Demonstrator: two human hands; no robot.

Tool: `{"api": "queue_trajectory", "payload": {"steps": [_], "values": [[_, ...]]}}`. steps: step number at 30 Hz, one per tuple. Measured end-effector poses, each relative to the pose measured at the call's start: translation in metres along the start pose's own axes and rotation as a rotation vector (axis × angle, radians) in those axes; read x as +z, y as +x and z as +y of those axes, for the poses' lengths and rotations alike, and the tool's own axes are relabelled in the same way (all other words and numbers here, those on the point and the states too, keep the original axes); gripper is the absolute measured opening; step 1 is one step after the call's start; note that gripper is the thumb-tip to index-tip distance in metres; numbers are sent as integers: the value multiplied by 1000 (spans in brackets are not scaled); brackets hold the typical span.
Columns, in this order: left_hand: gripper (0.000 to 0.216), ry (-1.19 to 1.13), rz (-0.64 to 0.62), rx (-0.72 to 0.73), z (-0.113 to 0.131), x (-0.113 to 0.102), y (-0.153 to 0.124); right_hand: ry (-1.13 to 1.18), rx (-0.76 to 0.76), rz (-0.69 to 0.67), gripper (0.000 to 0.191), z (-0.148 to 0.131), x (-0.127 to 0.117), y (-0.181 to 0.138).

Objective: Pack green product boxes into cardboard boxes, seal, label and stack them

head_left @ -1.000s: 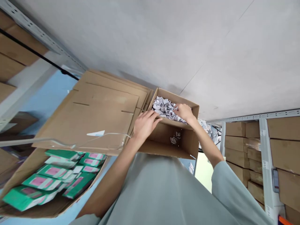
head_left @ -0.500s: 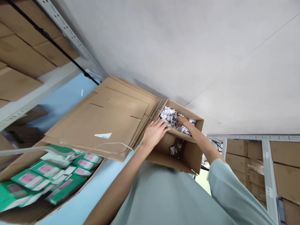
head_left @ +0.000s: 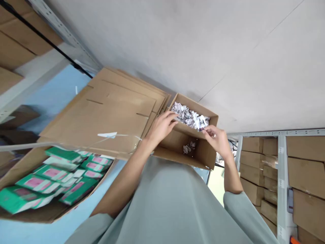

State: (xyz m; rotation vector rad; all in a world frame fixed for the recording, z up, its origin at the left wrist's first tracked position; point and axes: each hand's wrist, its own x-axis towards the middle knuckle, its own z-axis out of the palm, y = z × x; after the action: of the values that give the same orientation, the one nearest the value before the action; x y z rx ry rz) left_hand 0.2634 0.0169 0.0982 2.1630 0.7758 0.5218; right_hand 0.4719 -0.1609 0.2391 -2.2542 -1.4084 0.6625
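Two open cardboard compartments lie side by side in front of my body. The far cardboard box [head_left: 196, 105] holds a layer of crumpled paper [head_left: 186, 113]; the near box [head_left: 172, 157] has only a small clump of crumpled paper [head_left: 189, 147] in it. My left hand [head_left: 162, 127] is at the left end of the far box, fingers stretched out over its edge and thumb apart. Above the far box's right part, my right hand [head_left: 217, 137] pinches a piece of crumpled paper [head_left: 203, 121] between thumb and fingers.
Flat cardboard sheets [head_left: 122, 101] lean stacked to the left of the boxes. Below them an open carton [head_left: 48, 217] holds several green-and-pink packs [head_left: 78, 189]. Shelves of cardboard boxes stand left and right [head_left: 304, 173]. A pale wall [head_left: 190, 47] runs behind, and a whitish strap [head_left: 22, 147] crosses at left.
My right hand has come up out of the paper and moved right and nearer, now with a piece of paper in it. My left hand has lifted slightly, its fingers less flat on the edge.
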Motion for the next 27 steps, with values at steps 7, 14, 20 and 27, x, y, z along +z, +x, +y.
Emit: {"api": "queue_trajectory", "payload": {"steps": [7,14,20,27], "values": [[30,-128,-6,-118,-12,-10,-13,71,49,-260,16,-19,82,-45],[49,-71,31,-186,-6,-23,-29,-100,263,-170,29,-14,91,-55],[58,-101,13,-361,-11,-36,-86,-239,704,209,35,34,43,-137],[65,-72,-22,-461,-2,-26,-117,-213,892,186,30,51,60,-172]]}}
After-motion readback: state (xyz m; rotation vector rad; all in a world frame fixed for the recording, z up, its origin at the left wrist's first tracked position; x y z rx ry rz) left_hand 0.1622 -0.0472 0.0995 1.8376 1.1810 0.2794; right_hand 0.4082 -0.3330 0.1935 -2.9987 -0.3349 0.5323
